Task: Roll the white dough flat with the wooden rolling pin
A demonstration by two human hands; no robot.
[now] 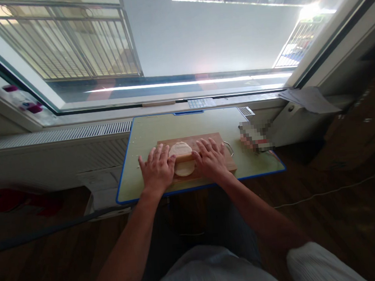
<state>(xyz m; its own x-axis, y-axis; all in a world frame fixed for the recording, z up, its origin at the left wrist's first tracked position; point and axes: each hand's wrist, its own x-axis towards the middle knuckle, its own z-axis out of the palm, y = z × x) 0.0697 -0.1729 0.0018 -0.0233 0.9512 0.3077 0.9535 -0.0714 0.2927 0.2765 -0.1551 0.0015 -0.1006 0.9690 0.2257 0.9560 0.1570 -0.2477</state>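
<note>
A round, flat piece of dough [180, 148] lies on a wooden cutting board [228, 165] in the head view. Across its middle runs a light wooden rolling pin [184, 157]. My left hand [158, 167] lies over the pin's left end, with fingers stretched out and spread and the thumb beside the dough. On the other end rests my right hand [211, 158], palm down, its fingers also spread forward. Both palms hide the ends of the pin. A metal handle [229, 148] sticks out from the board's right side.
The board sits on a pale green table [153, 128] with a blue rim. A blurred object [256, 137] lies at its right. Behind are a radiator [74, 134], the window sill and a large window. Papers [312, 99] rest at the right, and a purple-capped bottle [22, 100] at the left.
</note>
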